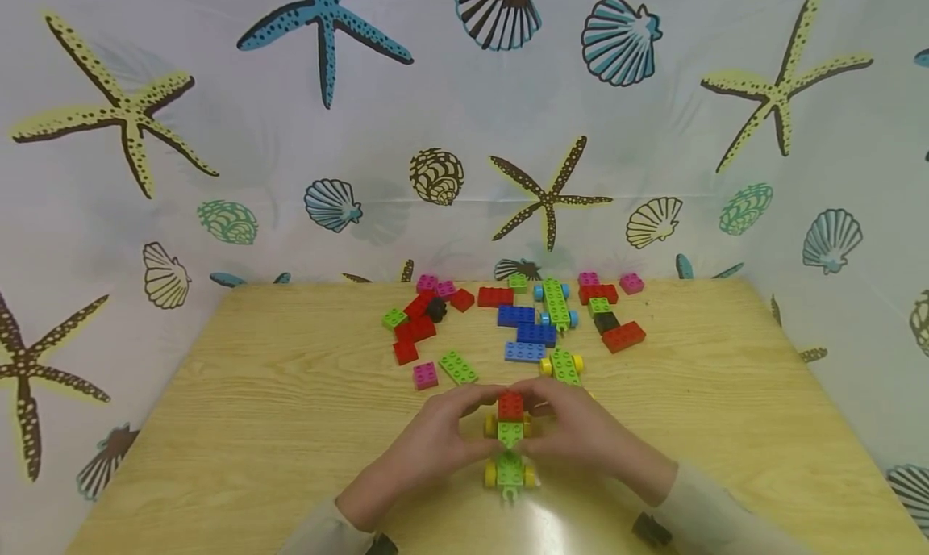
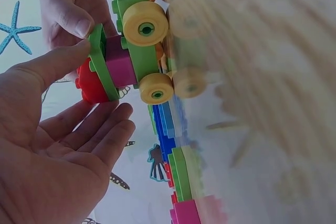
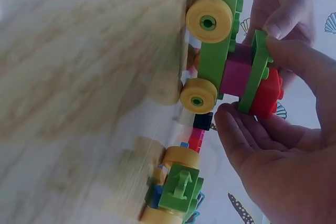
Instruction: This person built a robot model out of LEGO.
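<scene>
Largest: sea-pattern cloth (image 1: 464, 135) behind and beside, with starfish and shells printed; no writing or brand readable anywhere.

Next: light wooden table (image 1: 218, 426), filling the lower half of the head view.

At 12 o'clock on the table, a loose heap of building bricks (image 1: 518, 317): red, blue, green, pink, one black. Inside the heap, a long green wheeled base with blue wheels (image 1: 556, 303), and at its 6 o'clock a short green base with yellow wheels (image 1: 562, 366). At 9 o'clock of the short base, a flat green brick (image 1: 457, 367) and a pink brick (image 1: 425, 375), just beside each other.

At 6 o'clock, near the table edge: left hand (image 1: 428, 446) and right hand (image 1: 581, 434), close together, both clamped on one small toy car (image 1: 510, 450) from its two sides. Car standing with yellow wheels on the table, between the hands.

Car parts, seen clearly from the wrist views: green chassis with yellow wheels (image 2: 146, 27), pink brick on it (image 2: 121, 66), green plate (image 2: 102, 64) above, red brick (image 3: 268, 93) on top. Left thumb tip pressing on the green plate edge; left fingers (image 2: 100, 129) straight under the red brick. Right thumb on the plate from the other side, right fingers (image 3: 247, 140) beneath the red brick.
</scene>
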The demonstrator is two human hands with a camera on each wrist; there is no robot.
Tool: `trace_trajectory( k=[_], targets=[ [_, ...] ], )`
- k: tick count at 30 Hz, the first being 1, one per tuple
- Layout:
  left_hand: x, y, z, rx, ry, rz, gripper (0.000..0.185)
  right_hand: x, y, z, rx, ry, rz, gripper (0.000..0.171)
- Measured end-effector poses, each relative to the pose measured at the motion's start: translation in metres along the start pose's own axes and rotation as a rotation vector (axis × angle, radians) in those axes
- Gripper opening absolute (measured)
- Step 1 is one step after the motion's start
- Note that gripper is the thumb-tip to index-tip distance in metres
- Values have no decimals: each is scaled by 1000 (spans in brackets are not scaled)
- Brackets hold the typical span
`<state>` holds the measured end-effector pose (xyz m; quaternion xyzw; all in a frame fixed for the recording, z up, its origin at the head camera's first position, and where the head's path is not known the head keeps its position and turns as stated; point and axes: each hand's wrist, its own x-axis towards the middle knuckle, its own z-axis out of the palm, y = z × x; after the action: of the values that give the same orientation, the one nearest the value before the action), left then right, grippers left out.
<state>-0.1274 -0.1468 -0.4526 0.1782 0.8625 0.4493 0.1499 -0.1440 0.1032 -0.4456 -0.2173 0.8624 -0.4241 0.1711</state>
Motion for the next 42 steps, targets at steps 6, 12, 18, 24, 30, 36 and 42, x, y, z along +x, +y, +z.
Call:
trace_trajectory(
  k=[6, 12, 18, 24, 30, 36, 42],
  targets=[
    [-1, -4, 3, 16, -14, -22, 65, -4, 0, 3, -37, -20, 5, 70],
    [-2, -4, 4, 45, -12, -11, 66, -4, 1, 4, -18, -39, 10, 67],
    [-3, -4, 3, 41, -17, 3, 65, -3, 0, 3, -6, -48, 7, 63],
    [-3, -2, 2, 5, -31, -19, 66, -3, -1, 3, 8, -40, 16, 63],
    [-3, 0, 0, -51, -27, -39, 68, 1, -4, 2, 1, -37, 39, 63],
    [-3, -6, -8, -28, -13, -50, 70, 11, -12, 3, 40, -56, 10, 59],
    [-7, -13, -19, -5, 17, -46, 74, 24, -21, 12, 10, -42, -27, 63]
  ],
)
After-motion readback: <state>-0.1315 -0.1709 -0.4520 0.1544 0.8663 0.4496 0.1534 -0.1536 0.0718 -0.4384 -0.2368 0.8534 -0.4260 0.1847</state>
